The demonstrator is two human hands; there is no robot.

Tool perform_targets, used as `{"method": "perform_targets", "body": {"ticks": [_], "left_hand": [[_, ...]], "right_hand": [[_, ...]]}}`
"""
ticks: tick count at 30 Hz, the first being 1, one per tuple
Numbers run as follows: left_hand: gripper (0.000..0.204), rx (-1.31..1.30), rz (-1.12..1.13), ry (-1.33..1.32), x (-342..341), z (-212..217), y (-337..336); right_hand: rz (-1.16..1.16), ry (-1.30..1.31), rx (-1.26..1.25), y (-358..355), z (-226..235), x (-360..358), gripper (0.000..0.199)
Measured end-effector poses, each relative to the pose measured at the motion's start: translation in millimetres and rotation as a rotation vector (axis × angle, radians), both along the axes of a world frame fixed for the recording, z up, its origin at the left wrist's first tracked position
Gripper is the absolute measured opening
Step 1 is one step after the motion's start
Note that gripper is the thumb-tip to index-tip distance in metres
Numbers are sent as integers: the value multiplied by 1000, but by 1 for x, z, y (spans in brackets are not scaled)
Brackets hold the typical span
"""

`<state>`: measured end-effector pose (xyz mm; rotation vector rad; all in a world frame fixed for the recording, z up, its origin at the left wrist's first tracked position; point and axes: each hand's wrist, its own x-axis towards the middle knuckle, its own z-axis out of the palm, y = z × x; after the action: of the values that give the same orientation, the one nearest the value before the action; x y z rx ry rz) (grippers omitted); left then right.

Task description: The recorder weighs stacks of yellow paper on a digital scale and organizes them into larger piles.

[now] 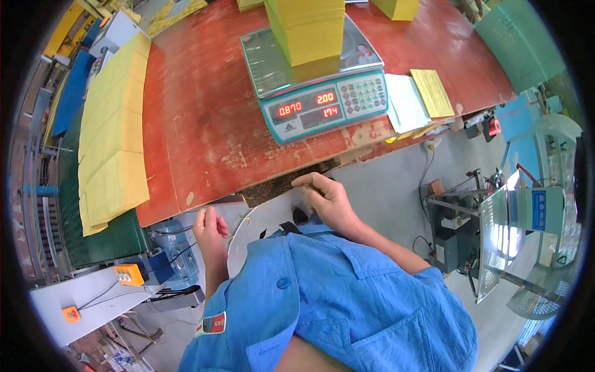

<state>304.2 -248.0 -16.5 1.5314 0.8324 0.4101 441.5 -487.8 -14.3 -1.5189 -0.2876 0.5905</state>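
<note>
Two bare hands of ours are in view near the front edge of a red table [204,93]. Our left hand [211,234], left of centre and a little below the middle of the frame, has its fingers curled inward; we cannot tell whether anything sits inside them. Our right hand [328,197], near the centre, has released fingers, the index reaching toward the left with the thumb below it, and we see nothing in its grasp. Whether its fingertips touch the table edge we cannot tell.

The thing nearest our right hand on the tabletop is a teal scale [313,118] in the upper middle of the frame, its display lit with red digits, its keypad on the right. On its metal pan stands a tall block of yellow paper [310,31], cut by the upper edge of the frame. Just right of the scale lie a white sheet [406,102] and a yellow pad [432,93]. Along the left side of the table runs a row of yellow stacks [114,130]. At lower left we see an orange socket box [129,274]; at upper right, a green perforated panel [520,46]. Our blue shirt [384,304] fills the lower middle.
</note>
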Motion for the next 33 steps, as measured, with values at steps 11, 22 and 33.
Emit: {"method": "perform_targets", "body": {"ticks": [11,22,33], "left_hand": [[29,-45,-54,-25,9,1,-10],[27,-113,-137,-9,27,-2,-24],[20,-175,-308,92,69,-3,-39]], "right_hand": [[-22,-23,-2,-6,1,-17,18],[-34,30,-35,-12,-6,-18,17],[-33,-38,-67,-17,-10,11,17]]}}
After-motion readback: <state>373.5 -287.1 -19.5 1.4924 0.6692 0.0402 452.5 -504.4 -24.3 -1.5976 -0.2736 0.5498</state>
